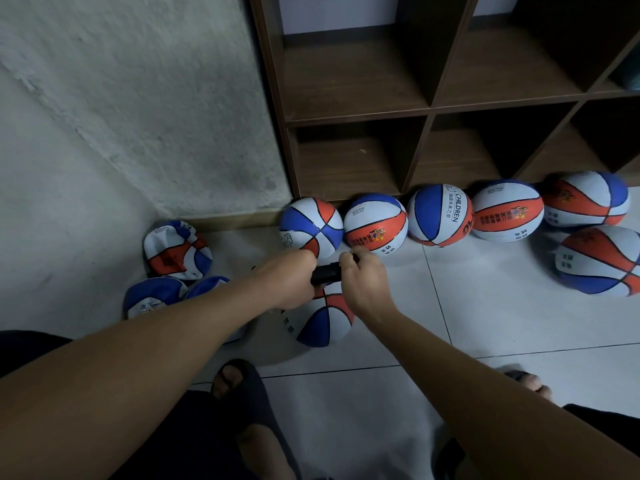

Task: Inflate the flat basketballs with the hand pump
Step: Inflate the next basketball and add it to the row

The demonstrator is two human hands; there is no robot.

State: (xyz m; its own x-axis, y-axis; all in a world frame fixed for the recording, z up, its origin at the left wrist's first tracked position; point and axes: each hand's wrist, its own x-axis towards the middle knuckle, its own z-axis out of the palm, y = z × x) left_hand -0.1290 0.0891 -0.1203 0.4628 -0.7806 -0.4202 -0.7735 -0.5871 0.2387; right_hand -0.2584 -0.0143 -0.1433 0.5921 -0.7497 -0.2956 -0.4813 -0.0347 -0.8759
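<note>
A black hand pump [325, 274] stands over a red, white and blue basketball [323, 320] on the tiled floor. My left hand [289, 278] grips the pump from the left, and my right hand [363, 278] grips it from the right; most of the pump is hidden between them. The ball beneath looks nearly round. Three flat, crumpled basketballs lie to the left: one by the wall [176, 251] and two in front of it [152, 297], partly behind my left forearm.
Several round basketballs [375, 221] line the foot of a dark wooden shelf unit [429, 109], with one more at the far right [599, 259]. A rough grey wall [121, 116] stands at the left. My sandalled feet [239, 379] are at the bottom.
</note>
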